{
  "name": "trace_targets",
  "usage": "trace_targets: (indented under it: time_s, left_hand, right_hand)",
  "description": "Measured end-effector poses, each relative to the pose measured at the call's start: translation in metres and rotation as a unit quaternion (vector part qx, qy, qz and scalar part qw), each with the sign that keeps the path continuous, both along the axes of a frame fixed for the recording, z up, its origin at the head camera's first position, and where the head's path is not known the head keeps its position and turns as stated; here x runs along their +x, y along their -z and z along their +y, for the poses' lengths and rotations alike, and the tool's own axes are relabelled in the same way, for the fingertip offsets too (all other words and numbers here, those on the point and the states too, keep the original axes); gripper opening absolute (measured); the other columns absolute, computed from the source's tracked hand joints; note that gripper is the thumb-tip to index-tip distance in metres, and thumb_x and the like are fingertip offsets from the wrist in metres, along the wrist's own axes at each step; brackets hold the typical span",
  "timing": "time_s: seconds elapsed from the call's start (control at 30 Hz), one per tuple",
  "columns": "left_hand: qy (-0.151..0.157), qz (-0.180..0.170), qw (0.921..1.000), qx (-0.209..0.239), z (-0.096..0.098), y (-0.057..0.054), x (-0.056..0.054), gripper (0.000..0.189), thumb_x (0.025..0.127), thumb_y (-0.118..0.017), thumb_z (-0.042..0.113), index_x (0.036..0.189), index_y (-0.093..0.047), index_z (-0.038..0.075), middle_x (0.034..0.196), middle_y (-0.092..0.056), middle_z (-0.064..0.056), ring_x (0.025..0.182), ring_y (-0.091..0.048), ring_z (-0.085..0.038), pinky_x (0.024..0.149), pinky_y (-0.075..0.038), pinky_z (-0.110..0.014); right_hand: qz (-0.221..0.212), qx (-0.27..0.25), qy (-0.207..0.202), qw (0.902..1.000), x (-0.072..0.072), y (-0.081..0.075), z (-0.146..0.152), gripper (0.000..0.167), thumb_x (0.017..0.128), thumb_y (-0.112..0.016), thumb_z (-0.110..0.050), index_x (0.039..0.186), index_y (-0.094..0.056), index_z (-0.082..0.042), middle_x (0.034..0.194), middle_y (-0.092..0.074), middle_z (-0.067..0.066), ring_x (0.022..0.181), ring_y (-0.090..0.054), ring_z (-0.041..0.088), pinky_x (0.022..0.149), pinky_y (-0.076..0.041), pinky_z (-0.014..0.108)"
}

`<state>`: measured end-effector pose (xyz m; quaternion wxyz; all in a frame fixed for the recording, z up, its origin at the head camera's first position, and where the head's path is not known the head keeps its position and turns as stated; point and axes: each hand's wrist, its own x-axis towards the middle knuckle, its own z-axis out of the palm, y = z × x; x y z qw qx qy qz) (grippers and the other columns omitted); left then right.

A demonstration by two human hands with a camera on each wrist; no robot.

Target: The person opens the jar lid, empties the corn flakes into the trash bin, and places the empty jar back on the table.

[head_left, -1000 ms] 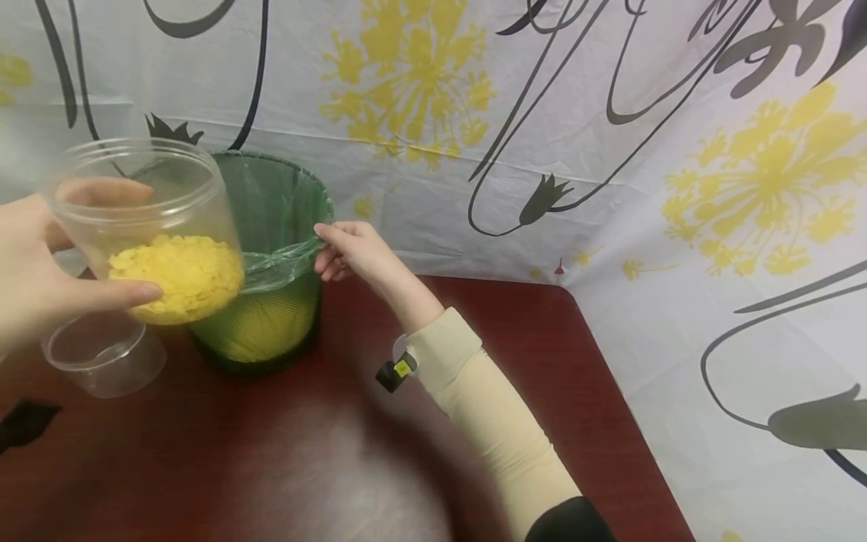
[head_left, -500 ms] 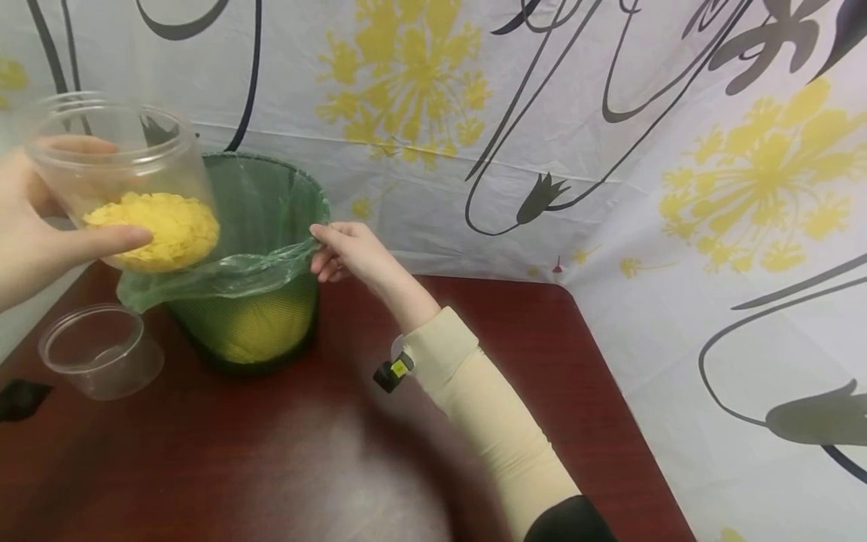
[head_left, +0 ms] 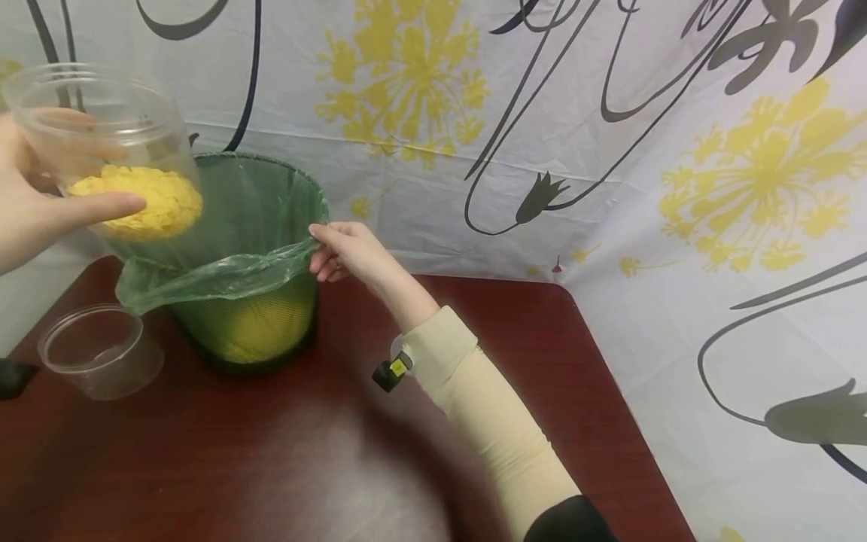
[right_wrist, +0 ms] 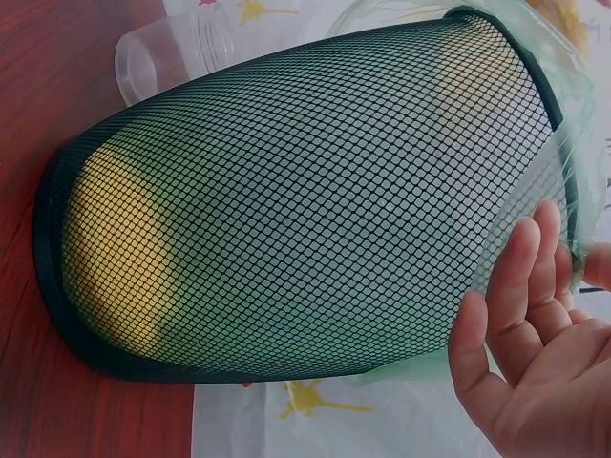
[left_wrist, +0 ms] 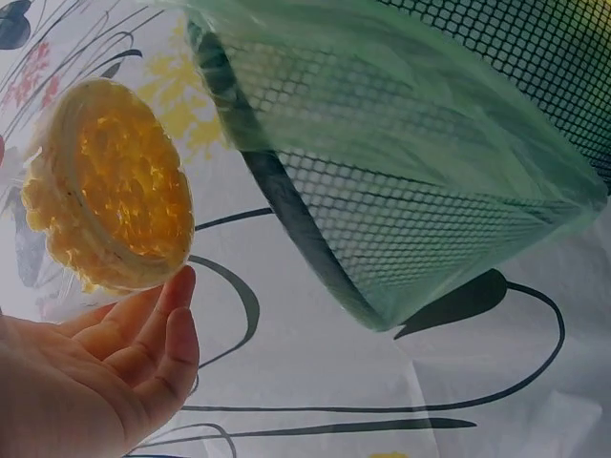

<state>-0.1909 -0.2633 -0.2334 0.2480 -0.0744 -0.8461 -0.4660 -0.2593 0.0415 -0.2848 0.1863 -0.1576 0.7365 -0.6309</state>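
Note:
In the head view, my left hand (head_left: 37,214) holds a clear plastic tub (head_left: 152,135) round its side. Loose yellow flakes (head_left: 152,199) lie in its lower part. The tub is slightly tilted, raised beside the left rim of a dark mesh bin (head_left: 267,327). A green plastic bag (head_left: 217,277) lines the bin, with its edge folded over the rim. My right hand (head_left: 348,252) pinches that bag at the bin's right rim; the right wrist view shows thumb and index finger there, the other fingers loosely bent. Something yellow (right_wrist: 119,248) shows through the mesh at the bottom.
A second clear tub (head_left: 101,354), shallower, stands on the dark red table (head_left: 318,452) left of the bin. A white cloth with yellow and grey flower prints (head_left: 413,181) hangs behind and to the right of the table.
My left hand has lifted the tub of yellow flakes up and to the left. The bag's front fold, partly hidden before, now shows. My right hand keeps its place on the bag.

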Motion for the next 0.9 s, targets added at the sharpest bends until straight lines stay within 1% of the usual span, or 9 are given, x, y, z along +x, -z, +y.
trace_targets:
  time_s: [0.2,0.37,0.4,0.5,0.63,0.67,0.77,0.8,0.9]
  left_hand:
    - [-0.031,-0.023,0.9988,-0.029,0.005,-0.009,0.003,0.073,0.075,-0.079,0.015,0.140,-0.045,0.016,0.140,-0.043,0.005,0.092,-0.041,0.007,0.066,-0.033,-0.003]
    - [-0.046,-0.033,0.9972,-0.048,0.008,-0.016,0.002,0.085,0.075,-0.081,0.018,0.146,-0.036,0.008,0.131,-0.047,0.005,0.083,-0.040,0.006,0.062,-0.033,-0.002]
    - [-0.050,-0.034,0.9965,-0.057,0.008,-0.017,0.002,0.084,0.074,-0.081,0.019,0.145,-0.037,0.006,0.135,-0.045,0.004,0.083,-0.039,0.007,0.063,-0.032,-0.003]
    - [-0.053,-0.032,0.9949,-0.080,0.008,-0.018,-0.002,0.061,0.073,-0.082,0.021,0.127,-0.054,0.011,0.140,-0.043,0.005,0.105,-0.045,0.001,0.070,-0.032,-0.004]
    - [-0.049,-0.028,0.9937,-0.097,0.009,-0.022,-0.008,0.039,0.072,-0.083,0.021,0.095,-0.058,0.002,0.153,-0.028,0.000,0.136,-0.026,-0.010,0.093,-0.031,-0.011]
    - [-0.043,-0.029,0.9938,-0.098,0.010,-0.023,-0.009,0.044,0.072,-0.083,0.020,0.097,-0.058,-0.005,0.154,-0.028,-0.003,0.139,-0.023,-0.015,0.101,-0.028,-0.017]
    - [-0.041,-0.037,0.9935,-0.100,0.011,-0.024,-0.012,0.054,0.069,-0.085,0.021,0.103,-0.056,-0.010,0.154,-0.026,-0.002,0.140,-0.021,-0.023,0.112,-0.017,-0.034]
    - [-0.040,-0.041,0.9934,-0.099,0.011,-0.024,-0.013,0.055,0.069,-0.086,0.021,0.102,-0.056,-0.010,0.155,-0.026,0.000,0.140,-0.022,-0.022,0.113,-0.014,-0.037]
    - [-0.041,-0.060,0.9923,-0.101,0.012,-0.024,-0.013,0.073,0.068,-0.087,0.024,0.127,-0.052,-0.002,0.155,-0.024,0.004,0.139,-0.023,-0.024,0.113,-0.015,-0.035]
  right_hand:
    - [-0.012,0.001,0.002,0.9999,-0.001,0.000,-0.002,0.027,0.100,-0.049,-0.025,0.087,-0.056,-0.003,0.061,-0.060,0.006,0.051,-0.057,0.016,0.055,-0.049,0.028]
    - [-0.017,0.005,-0.001,0.9998,-0.002,0.000,-0.002,0.024,0.101,-0.047,-0.023,0.088,-0.053,-0.004,0.061,-0.060,0.005,0.051,-0.056,0.015,0.055,-0.049,0.027]
    - [-0.018,0.006,-0.001,0.9998,-0.002,0.000,-0.002,0.024,0.101,-0.047,-0.023,0.089,-0.053,-0.003,0.061,-0.060,0.005,0.051,-0.057,0.015,0.055,-0.049,0.028]
    - [-0.017,0.008,-0.002,0.9998,-0.002,-0.001,-0.001,0.024,0.101,-0.047,-0.024,0.091,-0.054,-0.003,0.062,-0.060,0.005,0.051,-0.057,0.015,0.055,-0.050,0.028]
    - [-0.016,0.008,-0.001,0.9998,-0.002,-0.002,-0.001,0.024,0.101,-0.047,-0.024,0.092,-0.054,-0.003,0.061,-0.060,0.005,0.051,-0.057,0.015,0.055,-0.050,0.028]
    - [-0.016,0.007,-0.002,0.9998,-0.002,-0.002,-0.001,0.024,0.101,-0.047,-0.024,0.091,-0.053,-0.004,0.061,-0.060,0.005,0.051,-0.057,0.015,0.055,-0.050,0.028]
    - [-0.017,0.005,-0.004,0.9998,-0.002,-0.002,-0.001,0.023,0.101,-0.047,-0.024,0.090,-0.053,-0.004,0.061,-0.060,0.005,0.051,-0.057,0.015,0.055,-0.049,0.028]
    - [-0.018,0.005,-0.004,0.9998,-0.002,-0.002,-0.001,0.024,0.101,-0.048,-0.024,0.090,-0.053,-0.004,0.061,-0.060,0.005,0.051,-0.057,0.015,0.055,-0.050,0.028]
    - [-0.019,0.007,-0.005,0.9998,-0.002,-0.001,0.000,0.024,0.101,-0.048,-0.025,0.089,-0.053,-0.004,0.061,-0.060,0.005,0.052,-0.057,0.015,0.056,-0.050,0.028]
